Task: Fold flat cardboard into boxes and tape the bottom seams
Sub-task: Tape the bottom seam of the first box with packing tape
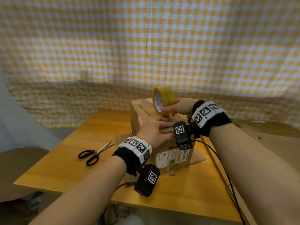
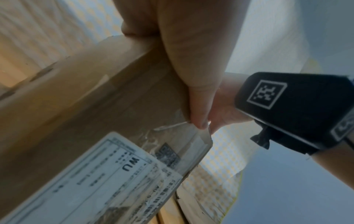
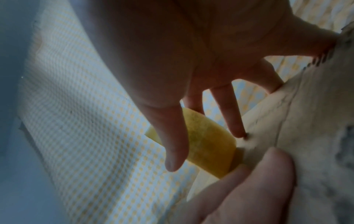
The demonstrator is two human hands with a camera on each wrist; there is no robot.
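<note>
A brown cardboard box [image 1: 142,109] stands on the wooden table [image 1: 81,168], with a white shipping label [image 1: 172,157] on its near face. My left hand [image 1: 153,127] lies flat on the box top, fingers straight and pressing down. In the left wrist view the left hand [image 2: 191,53] rests along the box [image 2: 95,106] at its top edge, above the label [image 2: 95,174]. My right hand [image 1: 178,106] grips a yellow tape roll [image 1: 163,99] and holds it upright on the far part of the box top. In the right wrist view my right hand [image 3: 172,60] holds the roll [image 3: 208,144] against the box [image 3: 306,121].
Black-handled scissors [image 1: 95,153] lie on the table left of the box. A flat cardboard sheet [image 1: 198,157] sticks out from under the box. Yellow checked cloth [image 1: 146,46] hangs behind. Black cables [image 1: 215,156] run down from my right wrist. More cardboard lies at the right [image 1: 267,140].
</note>
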